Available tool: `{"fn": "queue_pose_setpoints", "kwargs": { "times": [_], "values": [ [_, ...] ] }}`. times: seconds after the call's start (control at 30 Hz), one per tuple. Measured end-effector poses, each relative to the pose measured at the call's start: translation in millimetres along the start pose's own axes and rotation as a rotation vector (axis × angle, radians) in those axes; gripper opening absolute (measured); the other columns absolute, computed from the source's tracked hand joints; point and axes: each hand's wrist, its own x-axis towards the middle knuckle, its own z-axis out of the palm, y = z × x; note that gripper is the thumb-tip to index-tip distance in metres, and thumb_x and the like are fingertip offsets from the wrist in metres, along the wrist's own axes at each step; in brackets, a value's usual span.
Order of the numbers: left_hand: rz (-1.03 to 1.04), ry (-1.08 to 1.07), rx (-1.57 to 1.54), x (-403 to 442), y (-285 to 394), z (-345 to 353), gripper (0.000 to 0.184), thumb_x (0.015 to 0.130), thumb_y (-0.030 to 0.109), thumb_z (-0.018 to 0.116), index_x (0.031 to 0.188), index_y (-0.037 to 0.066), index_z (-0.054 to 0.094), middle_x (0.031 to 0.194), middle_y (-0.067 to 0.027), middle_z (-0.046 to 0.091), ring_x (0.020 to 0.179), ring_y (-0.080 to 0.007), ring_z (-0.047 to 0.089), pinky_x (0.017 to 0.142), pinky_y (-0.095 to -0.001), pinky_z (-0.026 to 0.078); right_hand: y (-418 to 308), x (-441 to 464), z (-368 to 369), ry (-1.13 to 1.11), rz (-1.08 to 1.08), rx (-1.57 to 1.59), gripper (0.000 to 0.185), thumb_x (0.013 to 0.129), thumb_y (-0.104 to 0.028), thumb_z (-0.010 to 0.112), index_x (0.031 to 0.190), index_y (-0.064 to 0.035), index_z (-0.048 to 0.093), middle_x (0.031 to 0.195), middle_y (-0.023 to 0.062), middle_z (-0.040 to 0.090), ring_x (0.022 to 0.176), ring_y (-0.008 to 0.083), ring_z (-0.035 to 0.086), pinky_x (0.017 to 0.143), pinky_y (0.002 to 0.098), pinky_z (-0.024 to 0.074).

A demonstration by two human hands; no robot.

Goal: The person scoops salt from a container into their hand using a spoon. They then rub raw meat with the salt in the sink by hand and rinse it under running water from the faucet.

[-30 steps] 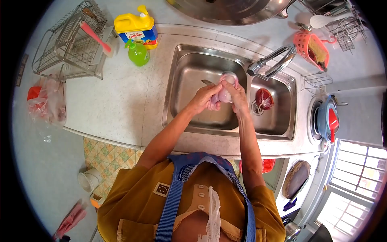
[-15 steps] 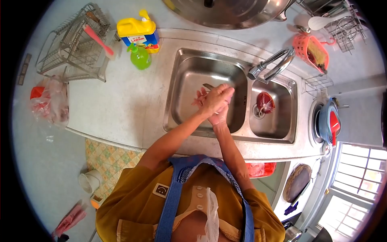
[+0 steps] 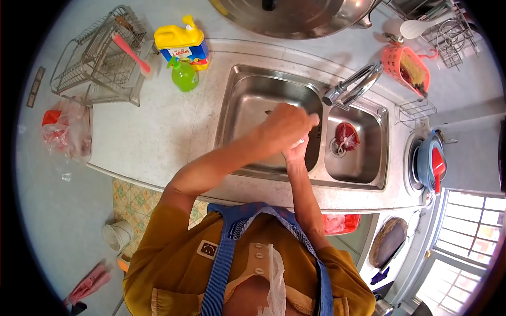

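Observation:
Over the large basin of the steel sink, my left hand is raised in front of my right hand. Its fingers look curled in and are slightly blurred. My right hand sits just below it, its visible part curled, with most of the fingers hidden. A small whitish patch shows between the two hands; I cannot make out what it is. Behind my left hand, the tip of a dark, thin object pokes out. In the smaller basin lies a dark red item in a tied clear plastic bag.
A chrome faucet arches over the divider. On the counter's left stand a yellow jug, a green pump bottle and a wire dish rack. A large metal lid is at the back, a pink basket at right.
My left hand has lifted toward the camera and turned over, its elbow swinging out left. It now covers the pink meat pieces that showed in the basin. My right hand has shifted slightly right.

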Motion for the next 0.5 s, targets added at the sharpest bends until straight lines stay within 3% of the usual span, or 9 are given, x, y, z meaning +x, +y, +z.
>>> {"fn": "queue_pose_setpoints", "kwargs": {
  "times": [0.03,0.1,0.17,0.2,0.3,0.33,0.4,0.43,0.5],
  "values": [
    [-0.033,-0.019,-0.053,1,-9,-13,0.012,0.073,0.024,0.061,0.077,0.013,0.062,0.080,-0.0099,0.061,0.076,-0.0190,0.059,0.070,-0.0406,0.044,1,-3,14,-0.073,0.133,0.059,0.020,0.086,-0.023,0.044,0.094,-0.0101,0.056,0.094,0.0015,0.060,0.095,0.0174,0.055,0.085,0.0361,0.0452],
    [0.014,0.181,-0.260,0,-41,2,0.020,0.074,0.027,0.061,0.076,0.007,0.061,0.082,-0.0108,0.060,0.075,-0.0166,0.059,0.069,-0.0377,0.045,13,-2,40,0.136,-0.107,-0.107,0.021,0.086,-0.024,0.043,0.095,-0.0112,0.057,0.091,0.0003,0.060,0.085,0.0156,0.056,0.078,0.0330,0.0471],
    [-0.234,0.518,-1.380,6,-70,50,0.022,0.078,0.024,0.057,0.070,0.004,0.057,0.080,-0.0086,0.059,0.057,-0.0185,0.058,0.063,-0.0341,0.046,21,2,61,0.159,-0.089,-0.002,0.021,0.085,-0.026,0.046,0.093,-0.0101,0.056,0.082,0.0002,0.057,0.072,0.0148,0.052,0.069,0.0310,0.0472],
    [-0.284,0.549,-1.522,9,-88,92,0.022,0.083,0.026,0.051,0.078,0.006,0.058,0.086,-0.0047,0.060,0.079,-0.0150,0.060,0.073,-0.0325,0.045,20,7,65,0.047,0.030,0.086,0.019,0.083,-0.027,0.050,0.086,-0.0095,0.057,0.079,0.0001,0.054,0.070,0.0140,0.048,0.066,0.0295,0.0457],
    [-0.023,0.415,-1.572,-6,-61,135,0.026,0.087,0.030,0.045,0.092,0.008,0.058,0.098,-0.0039,0.059,0.095,-0.0162,0.055,0.081,-0.0328,0.043,22,14,84,-0.014,0.272,0.227,0.020,0.080,-0.027,0.057,0.081,-0.0062,0.056,0.070,-0.0006,0.045,0.064,0.0128,0.040,0.058,0.0260,0.0393],
    [0.062,0.370,-1.585,-9,-50,140,0.029,0.089,0.031,0.043,0.097,0.008,0.058,0.101,-0.0037,0.059,0.100,-0.0166,0.054,0.084,-0.0329,0.042,19,21,80,-0.083,0.264,0.048,0.020,0.081,-0.025,0.057,0.087,-0.0060,0.055,0.073,0.0010,0.048,0.066,0.0141,0.045,0.062,0.0276,0.0427],
    [0.220,0.144,-2.889,-9,-39,142,0.037,0.093,0.036,0.035,0.114,0.010,0.052,0.113,-0.0061,0.056,0.107,-0.0209,0.051,0.089,-0.0363,0.040,20,32,71,0.020,-0.034,-0.464,0.022,0.081,-0.018,0.056,0.097,-0.0036,0.055,0.083,0.0050,0.056,0.073,0.0162,0.053,0.067,0.0290,0.0475],
    [0.223,0.150,-2.894,-6,-43,148,0.037,0.093,0.036,0.035,0.114,0.010,0.052,0.113,-0.0061,0.056,0.107,-0.0209,0.051,0.089,-0.0363,0.040,18,33,67,0.024,-0.031,-0.469,0.022,0.081,-0.018,0.056,0.097,-0.0036,0.055,0.083,0.0050,0.056,0.073,0.0162,0.053,0.067,0.0290,0.0475],
    [-0.011,0.286,-2.851,6,-56,162,0.041,0.094,0.036,0.033,0.122,0.010,0.047,0.117,-0.0072,0.054,0.109,-0.0234,0.050,0.093,-0.0402,0.039,22,33,78,0.204,-0.261,-1.272,0.025,0.079,-0.012,0.053,0.102,-0.0028,0.055,0.089,0.0057,0.059,0.076,0.0193,0.057,0.068,0.0281,0.0480]
  ]
}}
